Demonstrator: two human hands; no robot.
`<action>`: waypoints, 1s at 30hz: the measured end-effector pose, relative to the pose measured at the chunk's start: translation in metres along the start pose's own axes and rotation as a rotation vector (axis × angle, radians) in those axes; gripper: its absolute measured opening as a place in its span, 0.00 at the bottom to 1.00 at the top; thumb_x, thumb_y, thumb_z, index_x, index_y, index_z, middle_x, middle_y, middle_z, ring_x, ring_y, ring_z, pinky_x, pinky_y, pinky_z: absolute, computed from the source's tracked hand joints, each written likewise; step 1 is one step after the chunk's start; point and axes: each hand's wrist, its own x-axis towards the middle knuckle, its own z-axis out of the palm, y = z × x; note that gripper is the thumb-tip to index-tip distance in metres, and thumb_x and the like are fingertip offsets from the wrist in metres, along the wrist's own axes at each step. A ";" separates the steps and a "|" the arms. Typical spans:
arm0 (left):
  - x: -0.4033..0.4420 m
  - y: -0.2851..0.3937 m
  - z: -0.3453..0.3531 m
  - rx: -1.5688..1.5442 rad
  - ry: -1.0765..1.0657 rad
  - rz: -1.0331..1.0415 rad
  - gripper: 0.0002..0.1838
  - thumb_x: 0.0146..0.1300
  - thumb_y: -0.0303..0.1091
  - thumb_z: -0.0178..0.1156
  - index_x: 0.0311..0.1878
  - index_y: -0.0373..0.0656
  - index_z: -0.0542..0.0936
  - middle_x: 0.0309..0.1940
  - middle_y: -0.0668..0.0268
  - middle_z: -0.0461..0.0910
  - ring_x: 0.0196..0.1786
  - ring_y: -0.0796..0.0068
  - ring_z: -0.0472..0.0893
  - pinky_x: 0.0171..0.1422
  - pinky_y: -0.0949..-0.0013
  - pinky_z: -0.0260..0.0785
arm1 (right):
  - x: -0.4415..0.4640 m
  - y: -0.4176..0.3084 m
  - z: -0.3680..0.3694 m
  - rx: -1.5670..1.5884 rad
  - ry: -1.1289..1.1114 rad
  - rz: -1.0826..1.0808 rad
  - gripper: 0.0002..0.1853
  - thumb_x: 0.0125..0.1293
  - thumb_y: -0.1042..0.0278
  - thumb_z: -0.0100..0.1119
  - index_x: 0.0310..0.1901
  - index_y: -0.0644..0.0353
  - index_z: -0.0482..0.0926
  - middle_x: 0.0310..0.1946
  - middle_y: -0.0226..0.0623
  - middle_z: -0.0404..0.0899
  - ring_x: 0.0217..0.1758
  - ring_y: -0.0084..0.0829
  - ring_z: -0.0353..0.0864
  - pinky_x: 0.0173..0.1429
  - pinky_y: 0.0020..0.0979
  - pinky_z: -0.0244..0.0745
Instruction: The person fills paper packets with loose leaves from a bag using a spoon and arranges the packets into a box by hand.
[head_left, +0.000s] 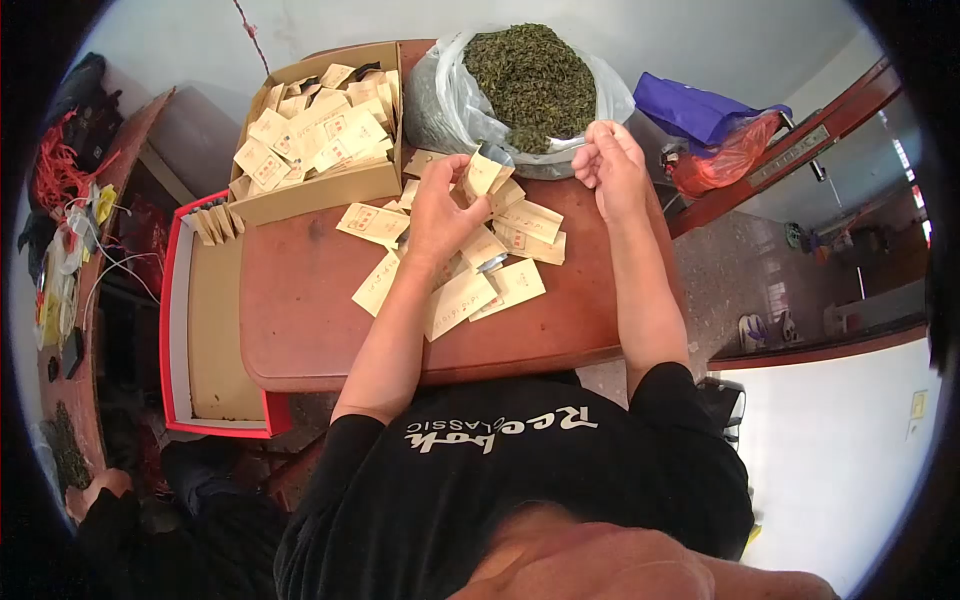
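Observation:
My left hand (445,212) curls its thumb and fingers around a small brown paper packet (482,174), whose mouth shows a silvery lining. Below and around that hand, several more paper packets (512,288) with red stamps lie in a loose heap on the table. My right hand (610,165) is raised at the near right edge of a clear plastic bag (440,85) full of dark green dried tea leaves (527,85). Its fingers are pinched together; a thin pale shape shows by the fingertips, too unclear to name.
A cardboard box (320,192) heaped with packets stands at the table's back left. Left of the reddish-brown table (300,330) is a red-rimmed tray (215,385) with several packets upright at its far end. A purple bag (690,110) sits at right. Another person's hand (100,490) appears lower left.

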 end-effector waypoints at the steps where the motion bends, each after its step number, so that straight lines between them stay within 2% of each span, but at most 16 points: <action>1: 0.000 0.000 0.001 -0.002 0.009 0.006 0.28 0.52 0.28 0.69 0.58 0.39 0.76 0.51 0.61 0.76 0.55 0.66 0.77 0.56 0.65 0.75 | -0.001 -0.002 0.002 -0.005 -0.025 0.008 0.12 0.78 0.58 0.48 0.41 0.57 0.74 0.22 0.29 0.79 0.21 0.15 0.72 0.24 0.17 0.64; 2: 0.000 0.000 0.002 -0.004 0.019 0.012 0.28 0.51 0.28 0.69 0.58 0.39 0.76 0.51 0.61 0.76 0.54 0.67 0.77 0.55 0.66 0.75 | -0.001 -0.003 0.004 -0.009 -0.050 0.016 0.12 0.78 0.58 0.48 0.40 0.57 0.74 0.22 0.29 0.79 0.21 0.15 0.72 0.24 0.17 0.64; 5: 0.000 0.004 0.000 -0.010 0.033 0.013 0.26 0.52 0.31 0.68 0.56 0.37 0.76 0.48 0.56 0.76 0.53 0.61 0.78 0.62 0.63 0.70 | 0.002 -0.005 0.010 -0.124 -0.096 0.029 0.13 0.78 0.58 0.48 0.39 0.57 0.75 0.22 0.29 0.79 0.21 0.15 0.72 0.25 0.17 0.63; 8: -0.001 0.006 -0.002 0.007 0.029 0.015 0.26 0.51 0.31 0.68 0.56 0.38 0.76 0.48 0.57 0.76 0.53 0.61 0.78 0.62 0.63 0.71 | 0.002 -0.012 0.019 -0.289 -0.141 -0.014 0.13 0.77 0.58 0.48 0.39 0.58 0.76 0.23 0.29 0.79 0.23 0.16 0.74 0.26 0.20 0.66; 11: -0.002 0.006 -0.001 0.031 0.017 0.033 0.26 0.51 0.31 0.68 0.56 0.39 0.76 0.48 0.57 0.76 0.53 0.61 0.78 0.62 0.62 0.71 | 0.000 -0.018 0.031 -0.561 -0.211 -0.218 0.13 0.76 0.60 0.49 0.39 0.60 0.77 0.23 0.34 0.81 0.24 0.26 0.79 0.28 0.29 0.71; 14: -0.003 0.004 0.001 -0.005 0.011 0.022 0.26 0.51 0.31 0.68 0.56 0.39 0.76 0.48 0.57 0.76 0.52 0.60 0.79 0.61 0.62 0.71 | -0.009 -0.037 0.049 -0.998 -0.320 -0.446 0.11 0.74 0.61 0.51 0.39 0.60 0.77 0.24 0.40 0.82 0.26 0.38 0.82 0.31 0.39 0.75; 17: -0.003 0.001 0.002 -0.022 0.026 0.025 0.26 0.50 0.31 0.68 0.55 0.39 0.76 0.47 0.57 0.76 0.52 0.60 0.78 0.61 0.62 0.71 | -0.021 -0.045 0.056 -1.167 -0.384 -0.748 0.11 0.75 0.63 0.49 0.39 0.61 0.75 0.25 0.41 0.78 0.28 0.39 0.82 0.35 0.38 0.74; 20: -0.003 0.006 -0.001 -0.041 0.033 0.029 0.25 0.50 0.31 0.68 0.54 0.39 0.76 0.46 0.58 0.76 0.51 0.60 0.78 0.60 0.63 0.71 | -0.026 -0.060 0.055 -1.203 -0.318 -0.802 0.10 0.74 0.64 0.51 0.40 0.61 0.77 0.24 0.40 0.79 0.27 0.38 0.82 0.35 0.36 0.75; 23: -0.003 0.007 -0.004 0.005 0.032 0.039 0.25 0.50 0.31 0.68 0.53 0.39 0.76 0.46 0.58 0.76 0.50 0.60 0.78 0.59 0.63 0.71 | -0.024 -0.064 0.041 -1.021 -0.172 -0.614 0.09 0.72 0.62 0.54 0.40 0.57 0.78 0.25 0.43 0.82 0.31 0.47 0.83 0.34 0.44 0.75; 24: -0.003 0.006 -0.003 -0.039 0.047 0.052 0.25 0.50 0.30 0.68 0.53 0.39 0.76 0.45 0.58 0.76 0.49 0.60 0.77 0.58 0.63 0.70 | -0.018 -0.060 0.030 -1.032 -0.139 -0.637 0.10 0.75 0.66 0.52 0.39 0.62 0.79 0.23 0.37 0.80 0.25 0.27 0.81 0.34 0.27 0.76; 27: -0.003 0.006 -0.002 -0.036 0.058 0.056 0.25 0.49 0.30 0.68 0.53 0.39 0.76 0.45 0.58 0.76 0.50 0.60 0.77 0.59 0.63 0.70 | -0.002 -0.051 0.009 -0.856 -0.015 -0.367 0.12 0.75 0.61 0.51 0.41 0.62 0.79 0.25 0.43 0.83 0.29 0.43 0.85 0.36 0.39 0.76; 28: -0.003 0.007 -0.003 -0.019 0.052 0.056 0.25 0.50 0.30 0.69 0.53 0.39 0.76 0.45 0.58 0.76 0.50 0.61 0.77 0.59 0.63 0.70 | 0.006 -0.046 0.003 -0.819 0.003 -0.329 0.13 0.75 0.61 0.50 0.42 0.63 0.79 0.23 0.41 0.83 0.28 0.35 0.84 0.36 0.35 0.76; 30: -0.003 0.005 -0.003 -0.029 0.060 0.044 0.25 0.49 0.29 0.69 0.54 0.38 0.76 0.45 0.58 0.76 0.50 0.62 0.77 0.60 0.63 0.70 | 0.015 -0.037 -0.005 -0.786 0.007 -0.184 0.13 0.75 0.62 0.50 0.41 0.64 0.79 0.22 0.38 0.82 0.26 0.30 0.83 0.35 0.33 0.77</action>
